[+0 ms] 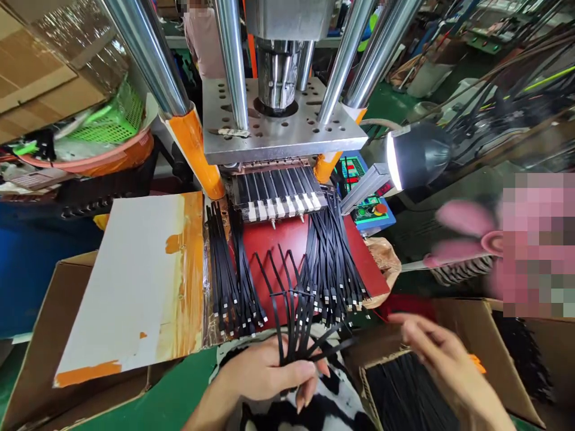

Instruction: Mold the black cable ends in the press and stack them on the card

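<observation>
My left hand, at the bottom centre above my lap, is closed round a fanned bundle of thin black cables. Their free ends point up toward the press, and a few stick out to the right. My right hand is off to the right, over a cardboard box of black strands; its fingers are stretched out with nothing visible in them. Ahead, many black cables with metal plug ends lie on the red plate, with another group on the left.
A press with a steel plate stands over a mould holding black strips with white ends. A lamp, a blue control box and a pink fan are at right. A white board lies left. Someone stands behind.
</observation>
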`<state>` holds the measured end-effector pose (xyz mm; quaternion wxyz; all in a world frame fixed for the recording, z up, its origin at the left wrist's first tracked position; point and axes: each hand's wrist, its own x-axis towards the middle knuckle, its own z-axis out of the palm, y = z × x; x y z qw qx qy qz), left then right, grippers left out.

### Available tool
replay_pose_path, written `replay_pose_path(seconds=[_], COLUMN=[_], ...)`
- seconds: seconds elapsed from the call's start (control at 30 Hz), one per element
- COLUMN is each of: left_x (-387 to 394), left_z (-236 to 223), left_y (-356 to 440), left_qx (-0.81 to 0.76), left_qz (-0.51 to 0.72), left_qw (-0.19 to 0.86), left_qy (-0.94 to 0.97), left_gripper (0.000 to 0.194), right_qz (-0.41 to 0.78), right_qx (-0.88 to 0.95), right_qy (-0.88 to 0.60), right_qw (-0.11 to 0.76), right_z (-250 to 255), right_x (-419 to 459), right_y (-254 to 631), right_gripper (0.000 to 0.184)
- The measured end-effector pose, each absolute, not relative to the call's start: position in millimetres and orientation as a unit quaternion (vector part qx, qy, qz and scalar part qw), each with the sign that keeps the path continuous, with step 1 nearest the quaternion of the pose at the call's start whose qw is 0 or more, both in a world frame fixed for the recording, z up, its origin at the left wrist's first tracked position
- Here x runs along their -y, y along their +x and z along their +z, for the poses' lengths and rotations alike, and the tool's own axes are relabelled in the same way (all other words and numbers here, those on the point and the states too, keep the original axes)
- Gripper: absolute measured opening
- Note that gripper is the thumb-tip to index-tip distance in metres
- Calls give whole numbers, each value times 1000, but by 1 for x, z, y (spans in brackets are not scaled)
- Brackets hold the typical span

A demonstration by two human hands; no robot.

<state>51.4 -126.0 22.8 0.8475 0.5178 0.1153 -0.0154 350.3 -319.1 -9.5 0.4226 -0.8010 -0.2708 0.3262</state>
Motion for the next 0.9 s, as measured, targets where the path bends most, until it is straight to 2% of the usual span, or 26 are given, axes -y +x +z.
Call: replay_pose_path(seconds=[0.1,0.2,0.3,0.37,0.43,0.53,0.6,0.67,0.73,0.77,0.83,0.9], left_x=[112,101,97,97,98,101,101,96,86,80,63,47], left_z=[34,37,33,33,37,46,53,60,64,65,63,54], left_y=[36,12,-18,-38,-58,-83,-96,-105,-110,-111,-114,-116], left_qx=[-30,17,35,25,-17,-99,-143,-172,-195,-206,-229,-288], left_qz=[-53,-80,-78,-60,-25,42,70,83,90,90,89,128], left_qw=[801,742,719,718,722,734,744,754,757,758,758,753], left_qy=[596,666,690,693,691,670,649,629,617,612,604,577], left_gripper=[50,56,63,62,56,50,51,54,53,53,52,50], right_qz=[586,694,713,728,775,849,870,865,848,839,815,768], right_qx=[288,292,254,213,204,274,344,405,440,447,446,459], right_qy=[-636,-499,-378,-330,-302,-233,-169,-122,-105,-109,-151,-242], right_qw=[411,429,533,562,517,386,311,270,276,290,339,375], right_z=[-9,-8,-7,-5,-4,-3,0,8,20,27,40,48], right_x=[312,269,220,193,174,155,143,127,103,89,56,19], right_y=[291,259,245,233,216,192,181,171,159,151,130,103], right_gripper=[74,75,83,79,66,51,53,69,88,91,85,68])
